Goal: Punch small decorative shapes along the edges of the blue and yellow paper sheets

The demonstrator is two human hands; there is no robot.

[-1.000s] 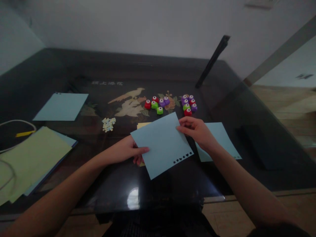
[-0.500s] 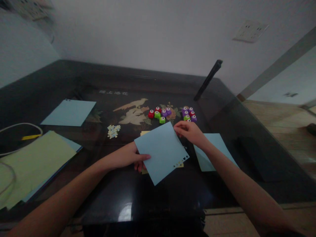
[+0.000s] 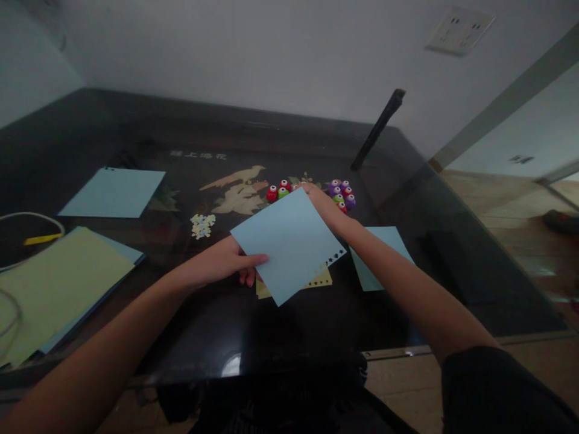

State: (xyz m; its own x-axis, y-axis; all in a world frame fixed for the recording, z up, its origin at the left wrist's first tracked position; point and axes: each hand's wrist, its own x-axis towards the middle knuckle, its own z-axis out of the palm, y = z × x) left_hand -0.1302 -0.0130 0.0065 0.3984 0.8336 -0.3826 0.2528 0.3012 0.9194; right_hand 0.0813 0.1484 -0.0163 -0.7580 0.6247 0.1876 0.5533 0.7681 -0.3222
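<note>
Paper lies at my far left: a stack of pale green sheets (image 3: pixel 54 289), and a flat light blue sheet (image 3: pixel 113 193) beyond it on the dark glossy counter (image 3: pixel 316 325). My left hand (image 3: pixel 226 265) pinches the near-left edge of a light blue punched square of paper (image 3: pixel 289 247), lifted and tilted to keep the punched border in view. My right hand (image 3: pixel 323 205) grips its far corner, just before the small red, green and purple craft punches (image 3: pixel 312 191).

Dim, soft focus, glare spot on glossy table (image 3: pixel 316 325), edges bowed
</note>
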